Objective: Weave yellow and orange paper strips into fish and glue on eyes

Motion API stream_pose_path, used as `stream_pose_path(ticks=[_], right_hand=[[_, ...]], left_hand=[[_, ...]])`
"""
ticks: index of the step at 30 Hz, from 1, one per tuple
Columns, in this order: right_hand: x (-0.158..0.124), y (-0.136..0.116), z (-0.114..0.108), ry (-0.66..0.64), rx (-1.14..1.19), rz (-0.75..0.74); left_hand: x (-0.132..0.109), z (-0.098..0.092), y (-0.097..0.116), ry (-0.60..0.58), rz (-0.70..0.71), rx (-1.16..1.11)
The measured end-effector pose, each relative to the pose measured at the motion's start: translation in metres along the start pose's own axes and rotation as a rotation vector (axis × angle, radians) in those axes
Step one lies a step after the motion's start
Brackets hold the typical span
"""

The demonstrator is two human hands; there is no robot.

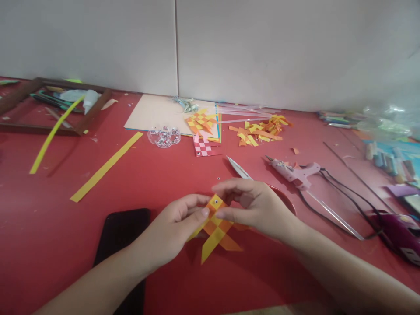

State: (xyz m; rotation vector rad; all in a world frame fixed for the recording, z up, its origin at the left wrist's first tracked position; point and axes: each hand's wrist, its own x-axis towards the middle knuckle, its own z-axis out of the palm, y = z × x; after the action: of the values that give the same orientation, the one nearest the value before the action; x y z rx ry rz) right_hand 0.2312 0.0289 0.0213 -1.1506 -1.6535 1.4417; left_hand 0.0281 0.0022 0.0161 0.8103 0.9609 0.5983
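A woven paper fish (pixel 217 224) in yellow and orange checks is held just above the red table, its googly eye (pixel 216 201) at the top corner and its tail strips pointing down. My left hand (pixel 183 218) pinches its left side between thumb and fingers. On the right side, my right hand (pixel 249 201) has its thumb on the paper and its fingers curled behind and above. Partly hidden by my right hand are scissors (pixel 239 167) with the blades showing. A tiny loose googly eye (pixel 218 178) lies just beyond the fish.
A pink glue gun (pixel 292 171) with its cord lies to the right. Yellow and orange paper scraps (pixel 262 131), a pink woven fish (pixel 203 145) and a dish of googly eyes (pixel 164 136) lie farther back. A black phone (pixel 126 227) and a yellow strip (pixel 106 167) are on the left.
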Motion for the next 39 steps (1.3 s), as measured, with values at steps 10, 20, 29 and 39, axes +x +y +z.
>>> stream_pose_path(ticks=[10,20,29,39], right_hand=[[0.001,-0.0039,-0.0016,-0.066,0.08,0.194],[-0.0001,-0.0033,0.0019,-0.053,-0.015,0.218],[0.0002,-0.0021,0.0003,-0.067,-0.031,0.195],[-0.0006,-0.004,-0.001,-0.068,0.016,0.182]], left_hand=[[0.0004,-0.0009,-0.0064,-0.003,0.042,0.11],[-0.0016,-0.0013,-0.0069,-0.025,0.061,0.181],[-0.0021,0.0022,-0.0023,-0.048,0.06,0.04],[-0.0022,0.0024,-0.0021,-0.088,0.056,-0.011]])
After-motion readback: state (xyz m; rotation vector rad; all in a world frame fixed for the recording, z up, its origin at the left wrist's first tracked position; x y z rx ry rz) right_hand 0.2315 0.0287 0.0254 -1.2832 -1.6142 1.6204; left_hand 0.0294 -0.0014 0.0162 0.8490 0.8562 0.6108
